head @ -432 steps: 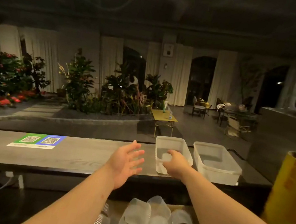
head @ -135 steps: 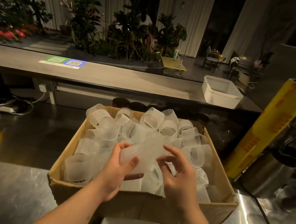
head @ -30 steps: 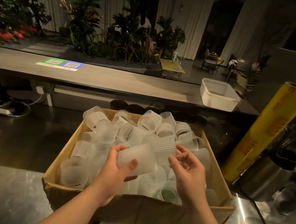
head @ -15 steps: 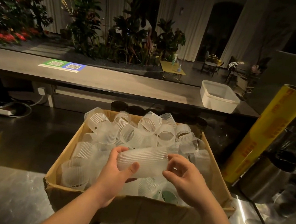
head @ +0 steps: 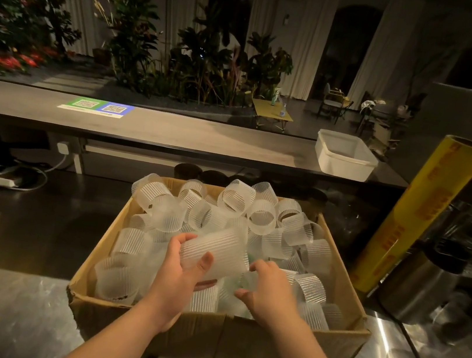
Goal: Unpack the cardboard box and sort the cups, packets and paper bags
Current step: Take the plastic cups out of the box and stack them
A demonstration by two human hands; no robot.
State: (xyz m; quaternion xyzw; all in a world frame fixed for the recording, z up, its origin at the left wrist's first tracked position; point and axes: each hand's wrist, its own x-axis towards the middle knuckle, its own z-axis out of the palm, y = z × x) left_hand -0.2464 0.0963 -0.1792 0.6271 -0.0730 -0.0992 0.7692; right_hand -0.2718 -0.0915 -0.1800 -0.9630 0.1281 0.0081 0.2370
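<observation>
Cardboard box (head: 145, 323) is brimming with loose ribbed cups (head: 237, 200) as a person's left hand (head: 183, 278) is gripping a nested stack of cups (head: 218, 249) just above the box's middle. The right hand (head: 268, 295) is reaching into the box beside the stack, fingers bent; whether it is holding anything cannot be told.

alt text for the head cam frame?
Left hand grips a ribbed translucent cup on its side above a cardboard box heaped with similar cups; right hand rests in the pile beside it. White tub on the counter behind, yellow roll leaning at right.
</observation>
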